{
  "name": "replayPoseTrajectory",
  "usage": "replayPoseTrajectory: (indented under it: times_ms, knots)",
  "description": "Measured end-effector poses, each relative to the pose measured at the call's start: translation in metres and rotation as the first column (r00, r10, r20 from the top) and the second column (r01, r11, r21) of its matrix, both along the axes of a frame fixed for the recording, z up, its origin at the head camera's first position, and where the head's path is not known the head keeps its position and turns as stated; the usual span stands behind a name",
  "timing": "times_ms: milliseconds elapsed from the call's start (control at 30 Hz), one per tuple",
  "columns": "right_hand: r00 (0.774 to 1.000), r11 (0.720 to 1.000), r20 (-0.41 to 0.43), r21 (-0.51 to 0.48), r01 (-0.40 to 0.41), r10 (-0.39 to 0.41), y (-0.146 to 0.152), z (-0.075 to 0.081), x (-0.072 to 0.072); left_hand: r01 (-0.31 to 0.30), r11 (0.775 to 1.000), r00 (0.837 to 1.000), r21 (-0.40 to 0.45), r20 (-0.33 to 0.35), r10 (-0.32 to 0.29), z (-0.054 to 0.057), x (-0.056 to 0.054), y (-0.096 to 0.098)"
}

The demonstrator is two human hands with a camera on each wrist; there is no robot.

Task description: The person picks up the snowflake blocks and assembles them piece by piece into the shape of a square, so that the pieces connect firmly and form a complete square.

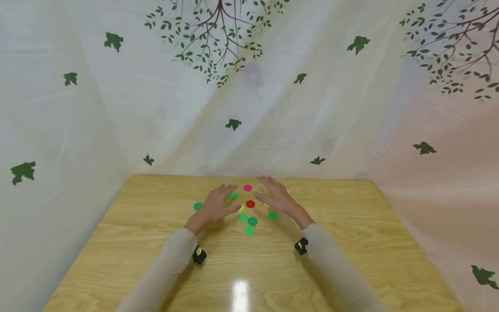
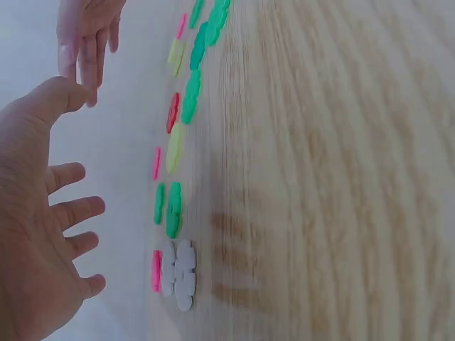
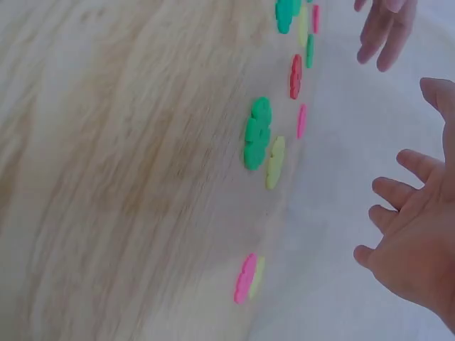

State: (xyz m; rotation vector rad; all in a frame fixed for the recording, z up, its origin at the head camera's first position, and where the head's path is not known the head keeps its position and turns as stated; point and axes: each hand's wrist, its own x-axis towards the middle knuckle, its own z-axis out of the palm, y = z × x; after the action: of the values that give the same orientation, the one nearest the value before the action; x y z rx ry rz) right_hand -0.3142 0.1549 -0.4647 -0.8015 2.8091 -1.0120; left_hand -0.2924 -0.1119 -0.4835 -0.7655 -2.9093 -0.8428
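Several small flower-shaped discs lie flat on a wooden table. Above them in the head view are my left hand [image 1: 215,206] and my right hand [image 1: 279,198], apart from each other, fingers spread and holding nothing. Between the hands lie a red disc [image 1: 250,204] and a pink disc [image 1: 247,188]. Nearer to me are a teal disc [image 1: 252,221] and a bright green disc [image 1: 249,230]. Another green disc [image 1: 272,216] is below the right hand, and a teal one [image 1: 198,206] sits left of the left hand. White discs [image 2: 185,273] show in the left wrist view; the left hand hides them from the head camera.
The wooden table [image 1: 249,268] reaches back to a pale curtain [image 1: 187,130] printed with leaves and branches. Curtain also hangs along both sides. Each sleeved wrist carries a small black device, one on the left [image 1: 199,255] and one on the right [image 1: 301,246].
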Motion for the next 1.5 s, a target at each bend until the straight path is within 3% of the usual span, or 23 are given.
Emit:
replayPoseTrajectory:
  times_ms: [133,267,500,867,1300,1500]
  knots:
    - [0.996,0.994,0.036,-0.073,-0.078,0.081,0.0,0.001,0.007,0.039,0.997,0.999,0.066,-0.016,-0.038,-0.001,0.007,0.003]
    - [0.986,0.985,0.034,-0.069,-0.161,0.164,-0.001,-0.002,0.014,0.096,0.994,0.993,0.055,-0.072,-0.092,-0.004,0.015,0.008]
    - [0.966,0.967,-0.054,0.0,-0.254,0.253,-0.005,-0.008,0.026,0.206,0.979,0.961,0.005,-0.191,-0.201,-0.009,0.029,0.019]
    - [0.97,0.966,-0.007,0.1,-0.239,0.241,-0.008,-0.018,0.034,0.199,0.975,0.979,-0.098,-0.033,-0.203,-0.008,0.04,0.03]
    - [0.941,0.928,-0.077,0.207,-0.309,0.331,-0.007,-0.031,0.03,0.243,0.962,0.961,-0.127,-0.1,-0.256,-0.018,0.041,0.034]
    - [0.946,0.931,-0.082,0.225,-0.288,0.313,-0.008,-0.027,0.027,0.237,0.966,0.963,-0.102,-0.105,-0.248,-0.017,0.04,0.034]
